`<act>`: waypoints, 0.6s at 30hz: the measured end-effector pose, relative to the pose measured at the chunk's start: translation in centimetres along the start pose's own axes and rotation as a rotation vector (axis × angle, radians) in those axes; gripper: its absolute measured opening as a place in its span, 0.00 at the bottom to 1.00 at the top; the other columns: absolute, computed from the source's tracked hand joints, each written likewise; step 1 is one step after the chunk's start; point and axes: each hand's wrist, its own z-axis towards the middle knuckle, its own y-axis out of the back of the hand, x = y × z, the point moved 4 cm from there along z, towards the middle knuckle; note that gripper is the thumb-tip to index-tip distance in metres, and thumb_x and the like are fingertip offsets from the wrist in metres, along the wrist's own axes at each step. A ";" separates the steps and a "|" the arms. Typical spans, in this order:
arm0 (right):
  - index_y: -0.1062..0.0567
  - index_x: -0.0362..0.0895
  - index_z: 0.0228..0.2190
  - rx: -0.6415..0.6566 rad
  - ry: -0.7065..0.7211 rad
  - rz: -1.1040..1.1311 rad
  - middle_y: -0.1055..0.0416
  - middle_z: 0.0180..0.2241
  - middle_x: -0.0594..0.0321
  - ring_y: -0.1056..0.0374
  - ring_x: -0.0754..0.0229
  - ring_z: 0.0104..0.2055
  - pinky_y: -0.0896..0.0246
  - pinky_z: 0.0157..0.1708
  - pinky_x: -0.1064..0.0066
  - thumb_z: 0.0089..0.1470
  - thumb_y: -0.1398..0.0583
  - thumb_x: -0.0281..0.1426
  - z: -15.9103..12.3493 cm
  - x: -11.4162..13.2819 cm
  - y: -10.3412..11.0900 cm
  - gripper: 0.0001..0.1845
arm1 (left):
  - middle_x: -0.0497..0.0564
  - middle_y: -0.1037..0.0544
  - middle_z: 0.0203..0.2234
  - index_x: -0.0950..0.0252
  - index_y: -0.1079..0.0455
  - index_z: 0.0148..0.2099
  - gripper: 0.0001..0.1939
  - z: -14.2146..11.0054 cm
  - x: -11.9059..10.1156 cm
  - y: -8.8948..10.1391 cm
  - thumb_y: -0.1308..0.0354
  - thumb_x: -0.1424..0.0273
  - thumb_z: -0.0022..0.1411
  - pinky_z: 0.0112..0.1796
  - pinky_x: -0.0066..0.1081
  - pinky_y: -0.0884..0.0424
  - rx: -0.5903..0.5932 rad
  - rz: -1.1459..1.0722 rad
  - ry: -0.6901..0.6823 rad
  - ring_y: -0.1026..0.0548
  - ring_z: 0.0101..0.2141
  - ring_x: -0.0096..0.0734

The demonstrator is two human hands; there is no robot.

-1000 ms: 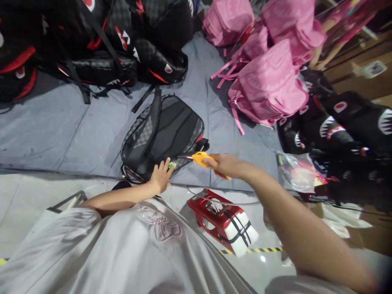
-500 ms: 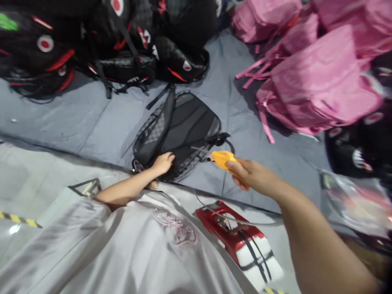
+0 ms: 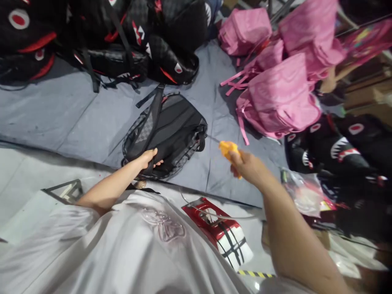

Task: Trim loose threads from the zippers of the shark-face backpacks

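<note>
A black backpack (image 3: 176,126) lies on the grey sheet in front of me, its padded back panel and straps facing up. My left hand (image 3: 148,158) is closed round a shoulder strap at the backpack's near edge, thumb on top and fingertips showing beyond it. To the right, my right hand (image 3: 245,163) grips an orange air blow gun (image 3: 228,150) by its handle. Its thin nozzle points left toward the buckle end of the backpack, and a gap seems to lie between tip and bag.
Black shark-face backpacks (image 3: 122,57) are piled along the far left. Pink backpacks (image 3: 275,98) stand at the far right, with more black bags (image 3: 343,143) beside them. Below the sheet's near edge sit a red-and-white strapped object (image 3: 219,228) and a thin grey hose (image 3: 211,212).
My left hand has gone from resting on the back panel to holding the strap. The blow gun's nozzle has drawn off the backpack to the right. The camera view has shifted.
</note>
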 end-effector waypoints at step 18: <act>0.28 0.43 0.46 0.078 -0.061 -0.197 0.22 0.30 0.56 0.25 0.54 0.32 0.53 0.26 0.70 0.70 0.53 0.40 -8.9 -1.0 -17.0 0.19 | 0.57 0.36 0.62 0.62 0.33 0.60 0.20 -5.8 -4.7 6.5 0.44 0.64 0.68 0.61 0.36 0.38 -0.484 -0.060 -0.377 0.39 0.63 0.39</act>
